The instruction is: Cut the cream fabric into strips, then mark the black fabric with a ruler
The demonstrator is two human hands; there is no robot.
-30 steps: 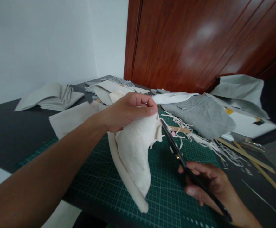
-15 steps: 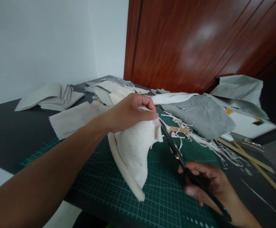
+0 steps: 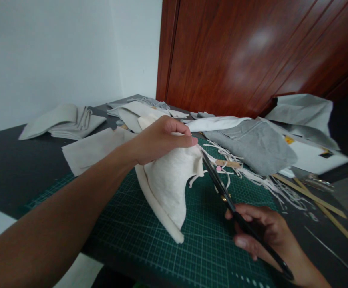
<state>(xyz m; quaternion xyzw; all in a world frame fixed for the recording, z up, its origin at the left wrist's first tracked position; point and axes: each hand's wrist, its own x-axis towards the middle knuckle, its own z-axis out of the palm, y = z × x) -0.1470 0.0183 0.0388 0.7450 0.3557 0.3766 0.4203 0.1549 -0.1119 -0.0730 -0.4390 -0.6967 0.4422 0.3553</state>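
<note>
My left hand (image 3: 169, 138) pinches the top of a cream fabric piece (image 3: 169, 184), which hangs over the mat with a thick rolled edge running down its left side. Black-handled scissors (image 3: 217, 180) are in my right hand (image 3: 263, 236), fingers wrapped round the handles. Their blade tips meet the fabric's right edge just beside my left fingertips; the blades look nearly closed. A thin cut strip (image 3: 193, 180) dangles from that edge. Beneath it all lies a green gridded cutting mat (image 3: 150, 228).
Thin white fabric scraps (image 3: 260, 180) and wooden rulers (image 3: 314, 196) lie to the right. Grey cloth (image 3: 251, 146) and a white fabric roll (image 3: 218, 123) rest behind. Folded pale fabric (image 3: 68, 122) sits at the left, before a white wall and reddish wooden panel (image 3: 236, 56).
My left hand has shifted slightly up and left, and the fabric's lower end has risen a little. More of the loose strip shows at the right edge. The scissors have barely moved.
</note>
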